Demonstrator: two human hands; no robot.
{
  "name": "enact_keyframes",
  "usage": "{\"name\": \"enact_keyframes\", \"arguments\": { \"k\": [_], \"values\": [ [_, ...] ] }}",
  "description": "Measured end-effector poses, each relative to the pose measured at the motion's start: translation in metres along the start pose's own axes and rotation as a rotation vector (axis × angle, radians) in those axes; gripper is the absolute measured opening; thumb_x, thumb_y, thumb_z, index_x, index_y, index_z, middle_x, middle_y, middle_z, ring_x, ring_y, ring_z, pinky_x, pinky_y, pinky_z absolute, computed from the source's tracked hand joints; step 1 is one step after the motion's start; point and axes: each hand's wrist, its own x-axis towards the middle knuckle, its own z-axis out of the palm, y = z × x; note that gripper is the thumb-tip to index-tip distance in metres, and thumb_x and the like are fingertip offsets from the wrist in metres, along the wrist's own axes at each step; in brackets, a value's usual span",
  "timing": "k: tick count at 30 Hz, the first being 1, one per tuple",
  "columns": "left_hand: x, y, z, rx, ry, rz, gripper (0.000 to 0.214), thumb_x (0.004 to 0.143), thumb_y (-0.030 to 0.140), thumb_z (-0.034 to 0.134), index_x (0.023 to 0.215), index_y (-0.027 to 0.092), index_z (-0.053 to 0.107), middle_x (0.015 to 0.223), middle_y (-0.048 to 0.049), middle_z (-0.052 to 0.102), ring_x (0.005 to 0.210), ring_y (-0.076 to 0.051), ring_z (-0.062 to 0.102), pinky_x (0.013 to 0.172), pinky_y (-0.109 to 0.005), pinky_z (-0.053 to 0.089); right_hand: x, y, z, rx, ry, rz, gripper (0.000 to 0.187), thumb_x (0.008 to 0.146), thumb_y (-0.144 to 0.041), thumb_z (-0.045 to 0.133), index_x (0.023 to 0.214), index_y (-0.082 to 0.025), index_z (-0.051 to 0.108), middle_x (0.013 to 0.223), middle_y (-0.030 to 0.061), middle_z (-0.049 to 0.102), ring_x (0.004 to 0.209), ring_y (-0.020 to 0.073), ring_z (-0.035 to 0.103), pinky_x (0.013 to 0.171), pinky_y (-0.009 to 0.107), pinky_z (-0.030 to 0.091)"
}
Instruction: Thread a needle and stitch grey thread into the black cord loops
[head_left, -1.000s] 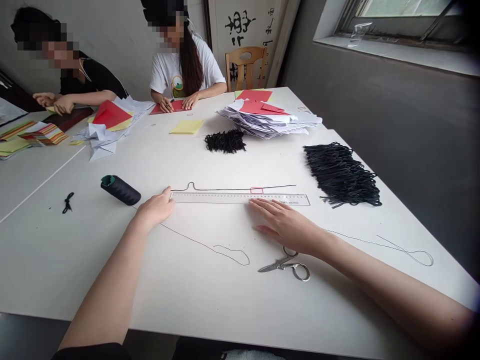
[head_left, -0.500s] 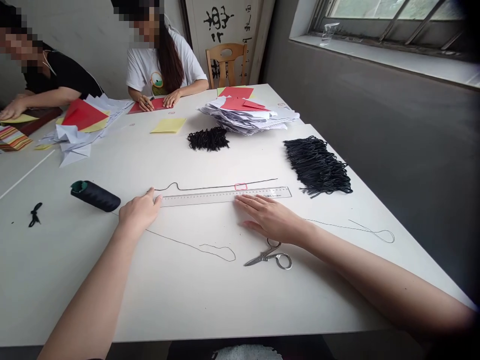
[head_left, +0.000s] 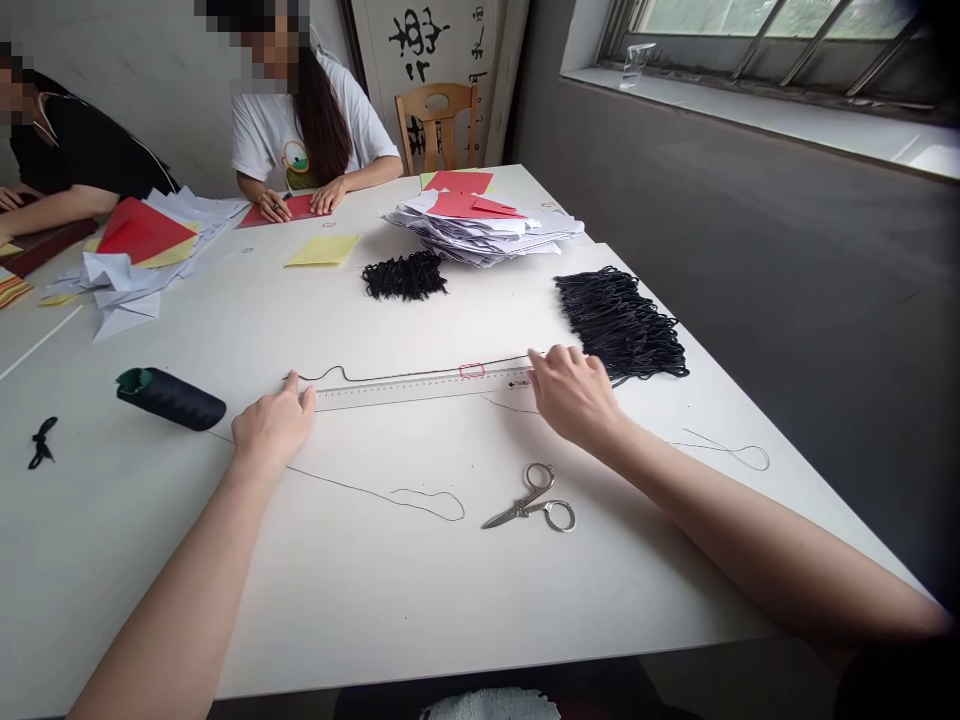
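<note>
One dark cord (head_left: 405, 376) lies along the far edge of a clear ruler (head_left: 397, 390) on the white table (head_left: 337, 620), stretched between the person's two hands. Most of its length is laid out nearly straight; a small hump near the left end is not yet flattened, and no cut shows along it. The scissors (head_left: 529, 508) lie untouched on the near side of the ruler.

The left hand (head_left: 274, 425) sets its index fingertip at the cord's left end, the thumb by the ruler's end, a narrow gap between them. The right hand (head_left: 574, 395) bends over the ruler's other end, index finger reaching to the cord, the remaining fingers curled. Whether either hand pinches the cord or merely presses it, I cannot tell.

A good deal of cord seems already looped and stacked: a thick, ridged bundle (head_left: 619, 322) lies just past the right hand, and a smaller, frizzier heap (head_left: 405, 276) sits farther off (its strands are too tangled to count).

Beside the left hand, a plump spool (head_left: 172, 398) of dark thread rests on its side, its green core showing. A hair-thin thread (head_left: 375, 488) wanders over the smooth tabletop into a loose hook, in contrast with the scissors' hard, shiny metal rings.
</note>
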Motion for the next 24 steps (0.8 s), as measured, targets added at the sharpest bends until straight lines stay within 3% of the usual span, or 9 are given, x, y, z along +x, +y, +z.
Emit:
{"name": "enact_keyframes", "arguments": {
  "k": [2, 6, 10, 16, 21, 24],
  "values": [
    [0.001, -0.001, 0.001, 0.002, 0.012, 0.002, 0.062, 0.092, 0.049, 0.026, 0.144, 0.018, 0.041, 0.093, -0.0226, 0.068, 0.088, -0.041, 0.064, 0.071, -0.047, 0.047, 0.004, 0.007, 0.003, -0.087, -0.004, 0.084, 0.045, 0.099, -0.033, 0.026, 0.128, -0.012, 0.054, 0.106, 0.0194, 0.056, 0.099, 0.032, 0.051, 0.077, 0.041, 0.039],
    [0.008, -0.003, 0.001, 0.01, 0.021, 0.015, 0.062, 0.092, 0.05, 0.027, 0.142, 0.018, 0.044, 0.093, -0.0221, 0.069, 0.089, -0.041, 0.064, 0.071, -0.046, 0.047, 0.011, 0.014, 0.012, -0.113, -0.015, 0.108, 0.05, 0.099, -0.046, 0.025, 0.129, -0.018, 0.054, 0.11, 0.0189, 0.053, 0.1, 0.0315, 0.047, 0.077, 0.039, 0.034],
    [0.027, -0.001, -0.004, 0.018, -0.012, 0.016, 0.06, 0.092, 0.046, 0.027, 0.143, 0.019, 0.043, 0.102, -0.0222, 0.068, 0.096, -0.041, 0.063, 0.074, -0.047, 0.046, 0.029, 0.017, 0.015, -0.126, -0.022, 0.129, 0.053, 0.098, -0.048, 0.023, 0.13, -0.017, 0.052, 0.111, 0.0199, 0.051, 0.1, 0.0315, 0.046, 0.077, 0.038, 0.031],
    [0.05, 0.01, -0.008, 0.02, 0.023, 0.011, 0.053, 0.092, 0.038, 0.028, 0.133, 0.016, 0.054, 0.106, -0.0227, 0.067, 0.099, -0.039, 0.062, 0.077, -0.045, 0.046, 0.056, 0.022, 0.021, -0.081, -0.026, 0.235, 0.056, 0.098, -0.05, 0.025, 0.132, -0.012, 0.049, 0.114, 0.0206, 0.05, 0.104, 0.032, 0.044, 0.081, 0.038, 0.031],
    [0.052, 0.019, -0.002, 0.028, 0.09, -0.012, 0.053, 0.092, 0.037, 0.029, 0.132, 0.011, 0.052, 0.101, -0.0248, 0.066, 0.096, -0.038, 0.063, 0.076, -0.045, 0.045, 0.056, 0.02, 0.026, -0.056, -0.008, 0.256, 0.057, 0.098, -0.05, 0.027, 0.133, -0.01, 0.046, 0.115, 0.0211, 0.05, 0.103, 0.0319, 0.045, 0.081, 0.038, 0.031],
    [0.046, 0.019, -0.005, -0.014, 0.126, -0.026, 0.058, 0.093, 0.041, 0.031, 0.141, 0.012, 0.042, 0.096, -0.0238, 0.067, 0.092, -0.039, 0.063, 0.075, -0.046, 0.044, 0.053, 0.02, 0.026, -0.063, 0.045, 0.25, 0.058, 0.098, -0.048, 0.027, 0.138, -0.01, 0.042, 0.113, 0.0207, 0.051, 0.101, 0.0318, 0.045, 0.08, 0.039, 0.031]
  ]
}}
